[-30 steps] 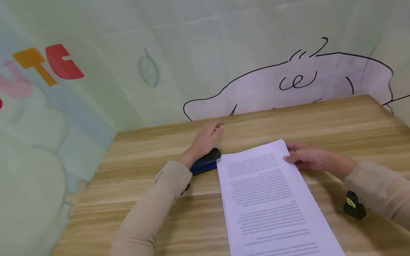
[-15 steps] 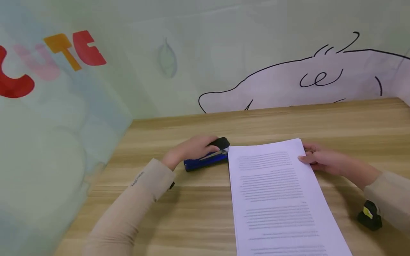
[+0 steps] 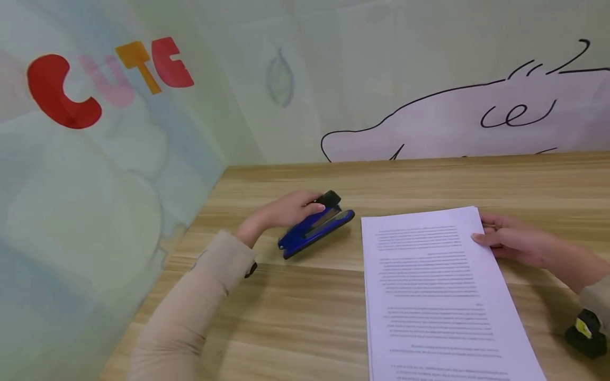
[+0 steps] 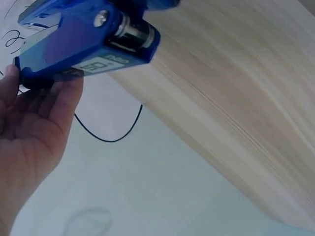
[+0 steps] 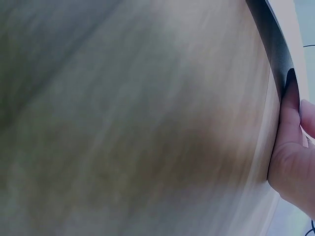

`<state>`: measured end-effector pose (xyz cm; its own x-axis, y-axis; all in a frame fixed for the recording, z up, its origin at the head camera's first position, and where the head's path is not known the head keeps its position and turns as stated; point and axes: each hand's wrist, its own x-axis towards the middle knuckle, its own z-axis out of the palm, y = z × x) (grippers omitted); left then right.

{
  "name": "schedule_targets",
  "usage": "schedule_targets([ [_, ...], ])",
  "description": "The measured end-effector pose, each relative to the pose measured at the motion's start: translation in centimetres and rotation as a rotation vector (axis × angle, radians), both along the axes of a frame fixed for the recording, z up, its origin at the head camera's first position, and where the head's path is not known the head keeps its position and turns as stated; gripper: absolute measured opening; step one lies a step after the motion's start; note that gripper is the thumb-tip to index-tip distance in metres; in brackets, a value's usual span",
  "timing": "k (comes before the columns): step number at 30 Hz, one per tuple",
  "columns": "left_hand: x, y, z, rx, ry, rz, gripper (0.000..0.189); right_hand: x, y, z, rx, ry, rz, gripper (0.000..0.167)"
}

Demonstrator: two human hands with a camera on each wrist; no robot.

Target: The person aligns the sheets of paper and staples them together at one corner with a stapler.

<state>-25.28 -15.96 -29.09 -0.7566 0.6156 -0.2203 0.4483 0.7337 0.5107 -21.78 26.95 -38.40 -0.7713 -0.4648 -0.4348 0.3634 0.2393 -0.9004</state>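
My left hand (image 3: 288,210) grips the black-capped upper arm of a blue stapler (image 3: 316,227), thumb on the near side. The stapler's jaws stand apart, its front end pointing right, a little short of the paper. In the left wrist view the blue stapler (image 4: 83,46) shows its rear hinge, with the left hand (image 4: 37,128) curled at its far end. A stack of printed paper (image 3: 433,286) lies to the right. At its far right corner my right hand (image 3: 517,241) pinches the edge, thumb on top, fingers beneath. The right wrist view shows the fingers (image 5: 290,118) under the sheet.
Everything lies on a wood-grain table (image 3: 295,312). A wall sheet (image 3: 381,79) with line drawings and coloured letters rises behind its far edge and along the left. A black and yellow wrist device (image 3: 586,333) sits by the right sleeve.
My left hand has come down from above the stapler and taken hold of it. The stapler has moved away from the paper's left corner. The right hand stays at its corner; the view has swung left.
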Motion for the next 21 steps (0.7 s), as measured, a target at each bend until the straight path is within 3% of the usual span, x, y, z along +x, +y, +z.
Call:
schedule_targets([
  [5, 0.6, -1.9, 0.6, -0.038, 0.08, 0.071, 0.025, 0.3, -0.9, 0.2, -0.003, -0.001, -0.011, 0.071],
  [9, 1.0, -3.4, 0.7, -0.105, 0.165, 0.247, 0.027, 0.3, -1.3, 0.3, -0.019, -0.004, -0.025, 0.07],
  [14, 0.9, -5.0, -0.2, -0.129, 0.239, 0.454, 0.03, 0.5, -1.6, 0.4, -0.033, -0.01, -0.033, 0.07],
  [17, 1.1, -6.0, -0.9, -0.158, 0.295, 0.498, 0.035, 0.5, -2.0, 0.4, -0.04, -0.009, -0.024, 0.07],
  [21, 1.5, -7.1, -1.8, -0.176, 0.307, 0.526, 0.04, 0.3, -2.6, 0.1, -0.047, -0.004, -0.019, 0.068],
])
